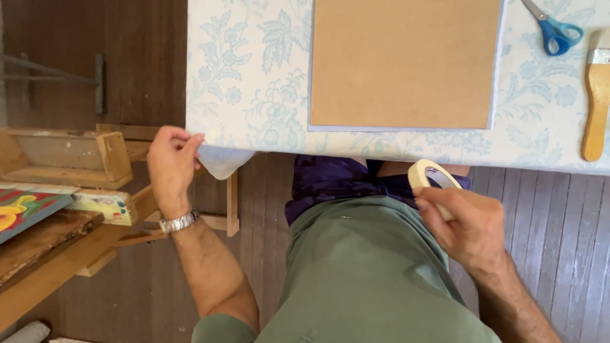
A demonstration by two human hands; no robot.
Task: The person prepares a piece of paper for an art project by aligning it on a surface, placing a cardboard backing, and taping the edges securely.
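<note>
Left hand (171,164) pinches the corner of the floral covering; right hand (467,222) grips a roll of masking tape (429,179).

The left fingers are closed narrowly on the loose corner of the pale blue floral sheet (254,82) where it hangs off the table's near-left corner. The right hand is wrapped around the tape roll just below the table's near edge, above the person's lap. 1 brown board (403,63) lies flat on the sheet; blue-handled scissors (556,30) and a wooden-handled brush (597,95) rest toward the right edge.
</note>
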